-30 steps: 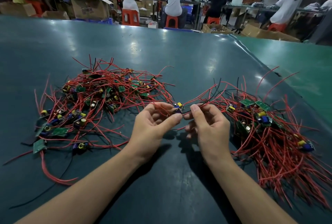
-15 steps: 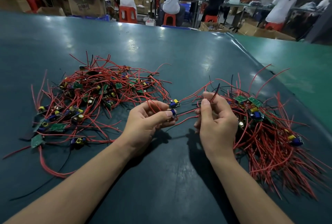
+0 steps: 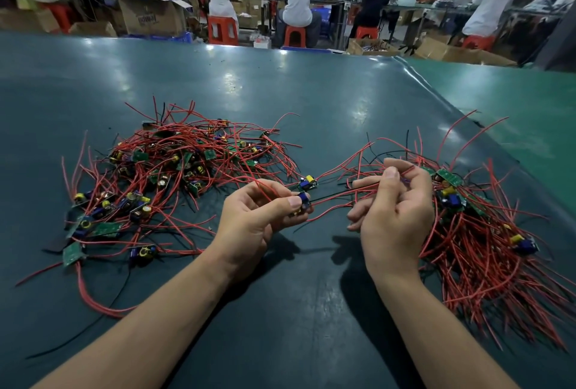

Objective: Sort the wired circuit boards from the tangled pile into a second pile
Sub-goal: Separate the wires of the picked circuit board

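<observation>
A tangled pile [image 3: 174,176] of small green circuit boards with red and black wires lies on the left of the dark green table [image 3: 280,92]. A second pile [image 3: 480,232], its red wires lying more in line, sits on the right. My left hand [image 3: 258,220] pinches a small board [image 3: 303,201] with blue and yellow parts between thumb and fingers. My right hand [image 3: 392,207] grips that board's red and black wires [image 3: 336,198], stretched between the hands. Another small board [image 3: 308,182] lies just beyond the left hand's fingers.
A lighter green table surface [image 3: 514,114] adjoins on the right along a seam. Beyond the far edge several people sit on orange stools [image 3: 223,30] at workbenches, with cardboard boxes [image 3: 149,19] on the floor.
My right hand has slid rightward along the wires toward the second pile, drawing them taut. My left hand keeps its pinch on the board. The view has tilted slightly.
</observation>
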`<act>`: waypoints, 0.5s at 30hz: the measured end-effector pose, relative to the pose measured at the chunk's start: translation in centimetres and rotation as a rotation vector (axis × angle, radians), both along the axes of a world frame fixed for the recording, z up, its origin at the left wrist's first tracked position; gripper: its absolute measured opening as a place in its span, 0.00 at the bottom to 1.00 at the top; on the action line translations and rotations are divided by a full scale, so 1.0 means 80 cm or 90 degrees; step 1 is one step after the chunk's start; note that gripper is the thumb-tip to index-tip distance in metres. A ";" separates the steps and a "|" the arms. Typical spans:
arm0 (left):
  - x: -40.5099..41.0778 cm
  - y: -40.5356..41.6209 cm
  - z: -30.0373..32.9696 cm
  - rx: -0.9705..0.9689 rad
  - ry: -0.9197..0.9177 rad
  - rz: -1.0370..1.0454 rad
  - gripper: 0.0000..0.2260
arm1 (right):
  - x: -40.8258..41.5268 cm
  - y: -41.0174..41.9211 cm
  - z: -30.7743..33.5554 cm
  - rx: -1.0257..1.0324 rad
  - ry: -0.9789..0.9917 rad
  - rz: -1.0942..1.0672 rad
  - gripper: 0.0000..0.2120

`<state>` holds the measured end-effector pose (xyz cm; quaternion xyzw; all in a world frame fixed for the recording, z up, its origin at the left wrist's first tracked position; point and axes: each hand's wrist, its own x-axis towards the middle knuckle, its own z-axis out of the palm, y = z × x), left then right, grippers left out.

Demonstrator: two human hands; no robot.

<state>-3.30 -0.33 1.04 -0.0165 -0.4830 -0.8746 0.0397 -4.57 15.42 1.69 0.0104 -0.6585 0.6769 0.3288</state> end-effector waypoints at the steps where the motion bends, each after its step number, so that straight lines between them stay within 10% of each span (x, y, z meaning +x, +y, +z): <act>1: 0.001 0.000 0.000 0.002 0.001 -0.003 0.06 | 0.002 0.000 0.002 -0.019 0.008 0.003 0.07; 10: 0.005 0.004 0.001 0.004 0.029 -0.015 0.07 | 0.003 0.000 0.013 -0.083 0.007 0.003 0.08; 15: -0.001 -0.008 -0.002 0.036 0.011 0.009 0.06 | 0.014 -0.010 0.005 -0.139 -0.154 0.234 0.07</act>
